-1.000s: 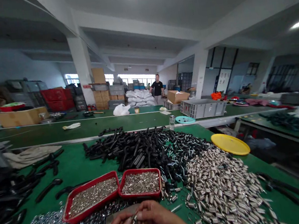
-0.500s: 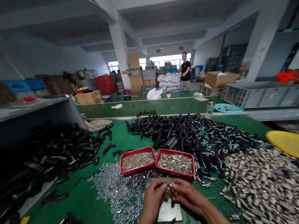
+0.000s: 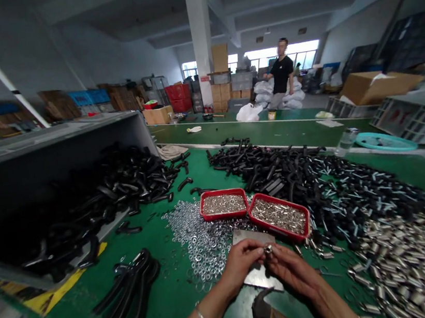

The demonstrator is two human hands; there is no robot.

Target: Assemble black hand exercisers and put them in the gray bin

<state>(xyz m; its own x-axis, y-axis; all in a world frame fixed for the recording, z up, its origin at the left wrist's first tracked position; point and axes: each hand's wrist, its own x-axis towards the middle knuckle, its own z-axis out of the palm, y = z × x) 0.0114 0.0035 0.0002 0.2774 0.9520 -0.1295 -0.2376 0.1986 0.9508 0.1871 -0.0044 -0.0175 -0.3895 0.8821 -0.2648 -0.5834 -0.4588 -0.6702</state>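
Note:
My left hand [image 3: 239, 267] and my right hand [image 3: 292, 271] meet over a flat metal plate [image 3: 260, 279]. Between their fingertips is a small shiny metal cylinder [image 3: 268, 249], its round end toward me. The right fingers wrap round it, and the left thumb and forefinger pinch at its edge. Any smaller piece in the left fingers is hidden. Just below the plate lies a claw hammer [image 3: 262, 313] with a wooden handle. Behind my hands stand two red trays, one [image 3: 226, 216] with tiny metal pieces, the other [image 3: 258, 221] with small metal pins.
Loose washers [image 3: 204, 248] spread left of the plate. Metal cylinders [image 3: 414, 263] pile up at right, black handles [image 3: 272, 172] behind the trays. More black handles [image 3: 135, 289] lie at left, near a grey bin [image 3: 142, 131]. A person [image 3: 283, 74] stands beyond the far table.
My view has turned left and tilted down, bringing the whole hammer head into sight. Both hands stay together over the plate, with the metal cylinder now showing more clearly. The far person has an arm raised differently.

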